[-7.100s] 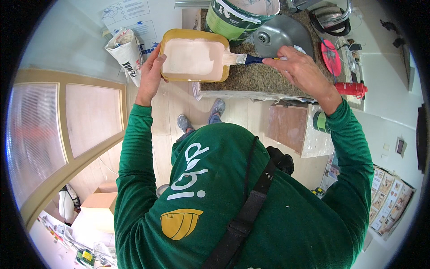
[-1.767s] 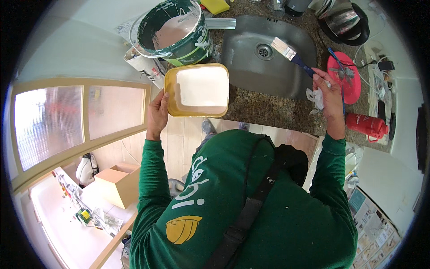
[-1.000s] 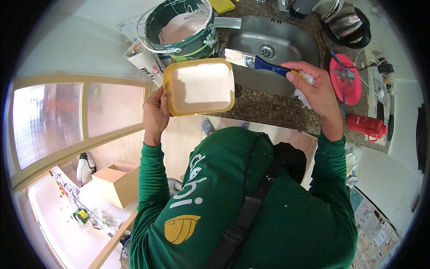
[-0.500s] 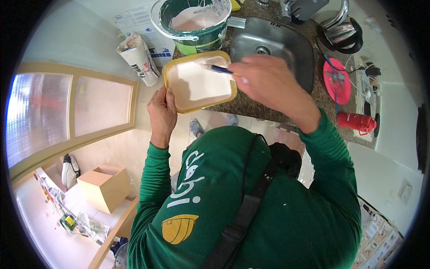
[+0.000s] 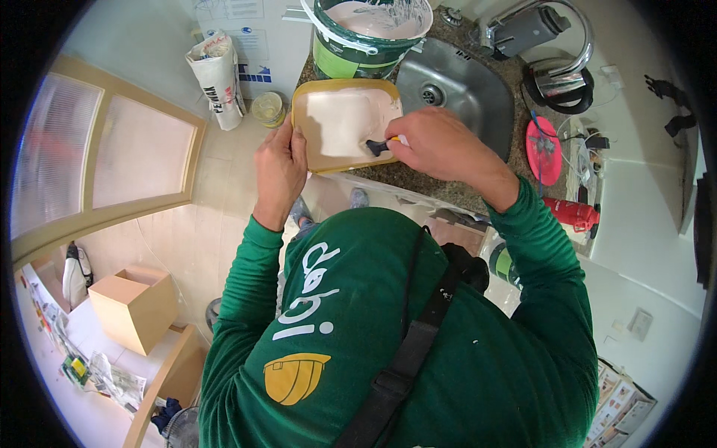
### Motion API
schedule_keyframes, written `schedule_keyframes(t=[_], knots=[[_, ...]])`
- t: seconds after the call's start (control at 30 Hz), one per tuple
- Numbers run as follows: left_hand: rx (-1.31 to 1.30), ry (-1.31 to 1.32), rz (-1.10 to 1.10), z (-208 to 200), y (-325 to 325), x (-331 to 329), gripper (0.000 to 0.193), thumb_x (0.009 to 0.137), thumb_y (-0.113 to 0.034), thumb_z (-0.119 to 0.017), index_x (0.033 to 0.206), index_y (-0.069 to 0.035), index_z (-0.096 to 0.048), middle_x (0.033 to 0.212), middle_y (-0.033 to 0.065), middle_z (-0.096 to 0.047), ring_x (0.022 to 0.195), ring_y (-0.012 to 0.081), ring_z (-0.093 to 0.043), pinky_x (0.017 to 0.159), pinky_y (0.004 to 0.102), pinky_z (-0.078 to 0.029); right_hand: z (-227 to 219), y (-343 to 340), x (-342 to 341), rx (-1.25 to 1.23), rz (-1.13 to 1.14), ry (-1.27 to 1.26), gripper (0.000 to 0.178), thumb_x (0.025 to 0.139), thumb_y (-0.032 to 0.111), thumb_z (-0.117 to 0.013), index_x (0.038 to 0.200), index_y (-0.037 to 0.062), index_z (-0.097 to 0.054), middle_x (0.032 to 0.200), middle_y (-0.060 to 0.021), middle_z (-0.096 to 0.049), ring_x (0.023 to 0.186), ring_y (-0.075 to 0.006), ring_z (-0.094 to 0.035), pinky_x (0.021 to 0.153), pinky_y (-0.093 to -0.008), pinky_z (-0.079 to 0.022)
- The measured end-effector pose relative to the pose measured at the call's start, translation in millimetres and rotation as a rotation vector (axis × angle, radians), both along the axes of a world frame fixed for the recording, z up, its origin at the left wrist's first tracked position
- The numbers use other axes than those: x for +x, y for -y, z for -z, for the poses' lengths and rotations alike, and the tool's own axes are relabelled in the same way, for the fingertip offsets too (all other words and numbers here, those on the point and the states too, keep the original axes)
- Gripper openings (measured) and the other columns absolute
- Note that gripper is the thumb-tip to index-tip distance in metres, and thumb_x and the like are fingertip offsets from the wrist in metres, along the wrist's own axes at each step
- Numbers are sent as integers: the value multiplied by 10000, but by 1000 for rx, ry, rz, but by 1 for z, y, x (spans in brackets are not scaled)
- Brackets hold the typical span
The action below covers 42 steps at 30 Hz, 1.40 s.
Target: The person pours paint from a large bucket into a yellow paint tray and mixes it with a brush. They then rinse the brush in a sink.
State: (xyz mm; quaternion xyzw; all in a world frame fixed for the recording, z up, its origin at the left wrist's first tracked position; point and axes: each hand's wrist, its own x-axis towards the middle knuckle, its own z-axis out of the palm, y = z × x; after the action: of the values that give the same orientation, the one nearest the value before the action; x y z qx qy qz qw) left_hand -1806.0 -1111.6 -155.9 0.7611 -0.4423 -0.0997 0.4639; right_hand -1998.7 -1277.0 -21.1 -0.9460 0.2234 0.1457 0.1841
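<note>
A yellow-rimmed rectangular tub (image 5: 349,84) with pale pinkish-white paint (image 5: 336,123) in it is at the counter's front edge. My left hand (image 5: 281,168) grips its near left corner, thumb up by the rim and fingers mostly hidden behind. Closed around the handle of a paintbrush (image 5: 378,148), my right hand (image 5: 441,145) comes in from the right over the tub. The brush tip is down at the paint near the tub's right side. Some of the handle is hidden inside the fist.
Behind the tub stands a green paint bucket (image 5: 351,62). A steel sink (image 5: 478,116) lies to the right, then a kettle (image 5: 556,89), a pink plate (image 5: 544,153) and a red bottle (image 5: 571,214). At left are a small jar (image 5: 269,110) and a white bag (image 5: 216,86).
The brush has gone from the tub's upper middle to its right side, nearer me and lower. My left hand keeps its grip on the tub. The whole view has shifted somewhat.
</note>
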Motion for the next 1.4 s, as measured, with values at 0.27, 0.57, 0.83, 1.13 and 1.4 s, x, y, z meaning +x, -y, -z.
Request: schedule_keyframes(t=[0.27, 0.57, 0.83, 1.13, 1.4], knots=[[-23, -27, 40, 6, 3, 11, 321, 1019, -131, -595, 1289, 16, -685, 886, 254, -694, 799, 399, -699, 746, 461, -563, 4, 15, 2, -17, 82, 48, 265, 867, 238, -635, 986, 63, -793, 916, -216, -749, 898, -418, -724, 858, -506, -565], [13, -62, 76, 4, 2, 15, 321, 1012, -124, -597, 1287, 14, -688, 863, 248, -683, 774, 390, -690, 725, 461, -553, 14, 37, 26, -316, 28, 169, 230, 832, 229, -653, 854, 23, -753, 836, -205, -733, 838, -402, -724, 779, -526, -567], [30, -42, 83, 10, 2, 20, 316, 1013, -125, -592, 1281, 10, -691, 861, 245, -682, 772, 389, -689, 724, 461, -553, 25, -35, 45, -230, -129, 309, 186, 852, 170, -615, 834, 42, -749, 813, -187, -727, 796, -379, -725, 742, -512, -567], [36, -154, 69, 14, -5, 27, 254, 1024, -127, -591, 1194, 15, -714, 852, 240, -676, 727, 371, -673, 693, 443, -537, 6, -6, 13, -262, 90, 219, 218, 921, 235, -620, 976, 61, -739, 974, -154, -738, 917, -369, -723, 792, -510, -577], [37, -67, 112, 20, -3, 31, 259, 1028, -135, -583, 1198, 13, -711, 882, 259, -682, 766, 402, -679, 704, 459, -537, 48, -27, 70, -203, 27, 265, 307, 973, 250, -590, 1239, 141, -699, 1015, -127, -725, 973, -355, -702, 851, -489, -562]])
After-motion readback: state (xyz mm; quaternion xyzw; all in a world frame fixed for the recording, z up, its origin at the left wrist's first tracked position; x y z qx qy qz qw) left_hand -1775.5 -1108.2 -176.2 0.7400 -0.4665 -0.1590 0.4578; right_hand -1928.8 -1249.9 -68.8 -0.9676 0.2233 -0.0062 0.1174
